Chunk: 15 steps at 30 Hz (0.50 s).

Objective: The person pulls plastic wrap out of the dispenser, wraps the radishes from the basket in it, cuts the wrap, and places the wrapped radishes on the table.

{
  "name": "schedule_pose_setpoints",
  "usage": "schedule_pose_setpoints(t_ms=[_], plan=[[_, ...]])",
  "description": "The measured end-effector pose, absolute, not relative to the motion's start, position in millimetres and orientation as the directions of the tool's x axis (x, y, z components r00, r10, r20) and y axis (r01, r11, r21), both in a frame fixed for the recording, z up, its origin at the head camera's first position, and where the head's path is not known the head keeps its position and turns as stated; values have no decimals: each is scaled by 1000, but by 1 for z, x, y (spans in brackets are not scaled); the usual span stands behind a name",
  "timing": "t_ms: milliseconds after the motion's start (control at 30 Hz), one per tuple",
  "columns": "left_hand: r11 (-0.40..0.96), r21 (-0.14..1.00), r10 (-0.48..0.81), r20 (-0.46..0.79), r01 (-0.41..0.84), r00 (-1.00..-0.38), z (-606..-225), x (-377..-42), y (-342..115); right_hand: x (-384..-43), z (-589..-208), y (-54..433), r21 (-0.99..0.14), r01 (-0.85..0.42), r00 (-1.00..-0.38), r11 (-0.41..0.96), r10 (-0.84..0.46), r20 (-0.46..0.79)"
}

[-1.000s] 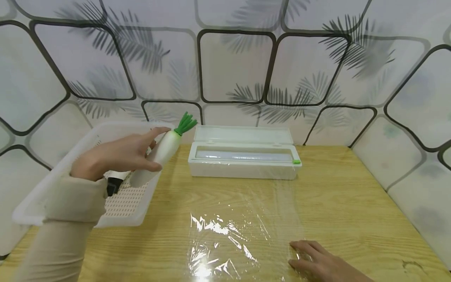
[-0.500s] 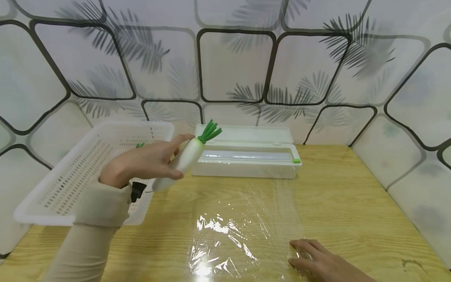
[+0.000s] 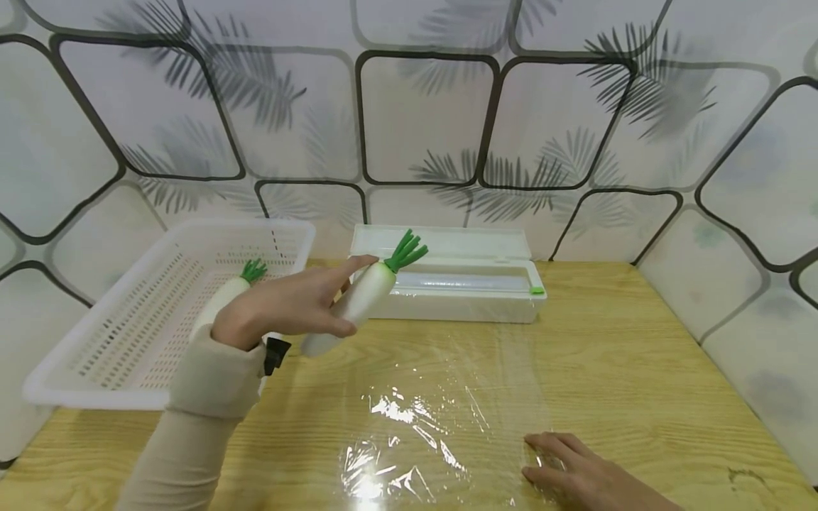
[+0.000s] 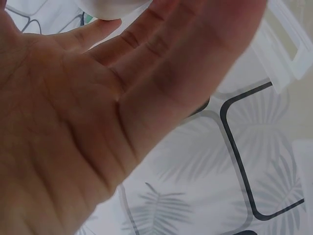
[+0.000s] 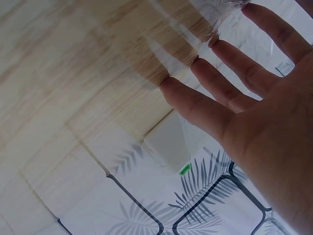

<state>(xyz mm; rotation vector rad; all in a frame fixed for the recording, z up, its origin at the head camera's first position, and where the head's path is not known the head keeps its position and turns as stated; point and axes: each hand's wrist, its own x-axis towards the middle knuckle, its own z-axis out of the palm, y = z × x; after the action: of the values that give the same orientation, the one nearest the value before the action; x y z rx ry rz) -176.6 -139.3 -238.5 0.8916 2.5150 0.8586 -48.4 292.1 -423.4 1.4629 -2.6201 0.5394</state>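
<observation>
In the head view my left hand (image 3: 287,301) grips a white radish (image 3: 358,305) with a green top, thumb on the near side and fingers on the far side. It holds the radish tilted, stalks up and to the right, in front of the box's left end. The left wrist view shows only a bit of the white radish (image 4: 110,7) beyond the palm. My right hand (image 3: 575,472) rests at the right edge of a clear sheet of plastic wrap (image 3: 441,397) on the table. Its fairly straight fingertips press the film's edge in the right wrist view.
A white plastic wrap dispenser (image 3: 460,309), lid raised, stands at the back with the film running out toward me. Left of it, a white perforated basket (image 3: 83,383) holds another radish (image 3: 220,298), partly behind my left hand. A patterned wall (image 3: 428,121) closes the back.
My left hand has carried the radish rightward and slightly toward me, out from over the basket. The second radish has come into sight. The right hand stays in place on the film.
</observation>
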Motion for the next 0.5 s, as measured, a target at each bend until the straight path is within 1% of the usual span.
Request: schedule_pose_setpoints(t_ms=[267, 500], plan=[[609, 644, 668, -101, 463, -737, -248, -176, -132, -49, -425, 293, -259, -843, -531, 472, -808, 256], [584, 643, 695, -81, 496, -714, -254, -173, -121, -48, -426, 292, -253, -834, -546, 491, -802, 242]])
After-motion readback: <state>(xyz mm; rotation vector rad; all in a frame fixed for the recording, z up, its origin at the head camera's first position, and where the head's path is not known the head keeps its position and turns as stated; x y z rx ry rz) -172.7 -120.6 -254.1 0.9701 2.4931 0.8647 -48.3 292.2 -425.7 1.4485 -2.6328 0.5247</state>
